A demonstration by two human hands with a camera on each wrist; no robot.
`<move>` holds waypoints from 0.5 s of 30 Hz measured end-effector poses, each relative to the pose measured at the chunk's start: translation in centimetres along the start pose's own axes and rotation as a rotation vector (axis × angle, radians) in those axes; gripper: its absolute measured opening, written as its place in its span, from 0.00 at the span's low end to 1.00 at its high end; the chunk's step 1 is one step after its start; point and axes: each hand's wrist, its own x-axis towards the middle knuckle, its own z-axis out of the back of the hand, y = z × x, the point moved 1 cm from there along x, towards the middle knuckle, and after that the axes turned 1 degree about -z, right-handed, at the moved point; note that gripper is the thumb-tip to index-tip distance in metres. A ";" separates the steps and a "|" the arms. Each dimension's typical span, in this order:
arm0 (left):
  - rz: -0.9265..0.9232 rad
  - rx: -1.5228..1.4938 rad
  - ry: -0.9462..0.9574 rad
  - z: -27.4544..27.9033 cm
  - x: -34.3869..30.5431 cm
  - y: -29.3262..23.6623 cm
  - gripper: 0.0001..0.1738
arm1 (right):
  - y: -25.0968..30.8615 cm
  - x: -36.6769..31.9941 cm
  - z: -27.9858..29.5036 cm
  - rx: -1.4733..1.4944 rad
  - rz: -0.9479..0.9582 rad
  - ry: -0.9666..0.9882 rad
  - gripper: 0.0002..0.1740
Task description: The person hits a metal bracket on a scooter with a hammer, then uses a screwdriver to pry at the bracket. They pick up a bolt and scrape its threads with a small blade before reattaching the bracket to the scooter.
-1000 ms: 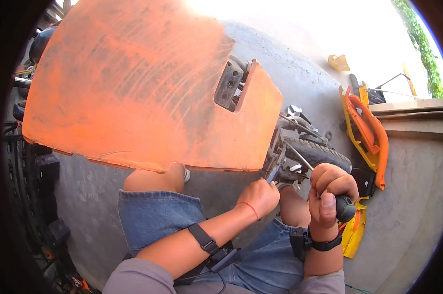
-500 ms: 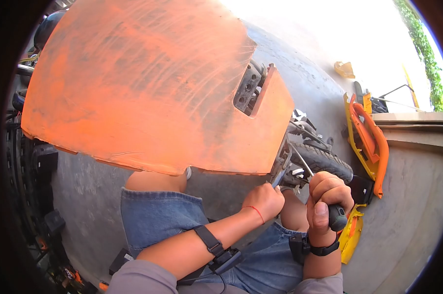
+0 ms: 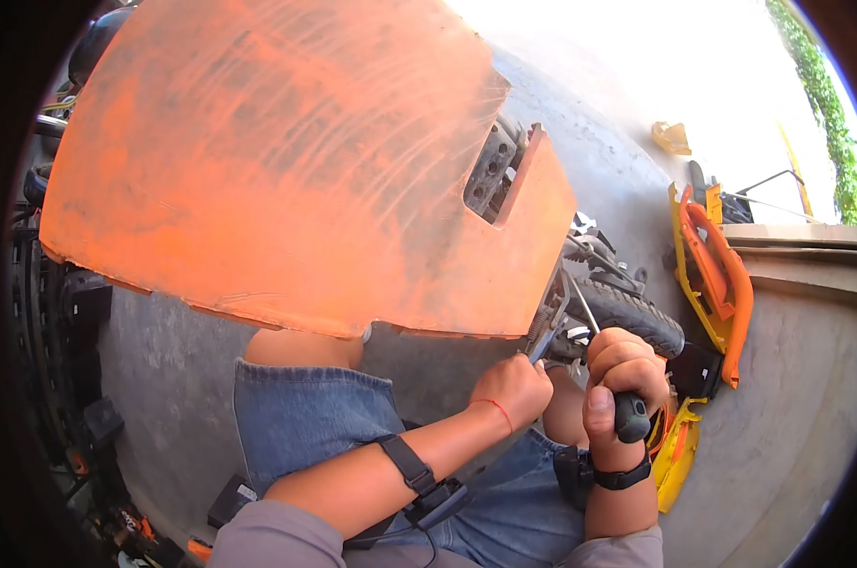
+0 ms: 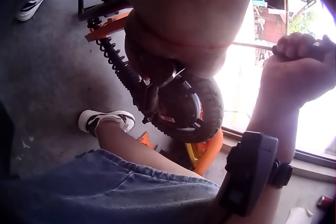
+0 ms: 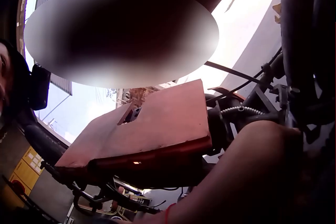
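In the head view a large scuffed orange panel lies over a vehicle frame, with a tyre beyond its right end. My right hand grips the black handle of a tool whose metal shaft runs up toward the frame; the tip's contact is hard to make out. My left hand has its fingers curled at a metal bar beside a spring, below the panel's corner. In the left wrist view a small shiny metal piece shows by the left fingers.
Orange and yellow body parts lean at the right, above a loose yellow piece. Dark racks or frames stand along the left side. A tan object lies on the floor farther back.
My right hand has moved slightly left with the handle. The panel and vehicle appear shifted a little to the right in the head view. My left hand keeps its place at the bar.
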 end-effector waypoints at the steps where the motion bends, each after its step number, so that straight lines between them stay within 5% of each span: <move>1: -0.006 -0.016 -0.007 -0.1 -0.1 0.0 0.25 | -1.0 -0.4 0.2 -0.015 -0.055 -0.020 0.09; 15: 0.001 0.028 -0.014 -0.3 -0.1 0.2 0.24 | 2.2 -0.6 0.7 0.050 -0.045 -0.013 0.12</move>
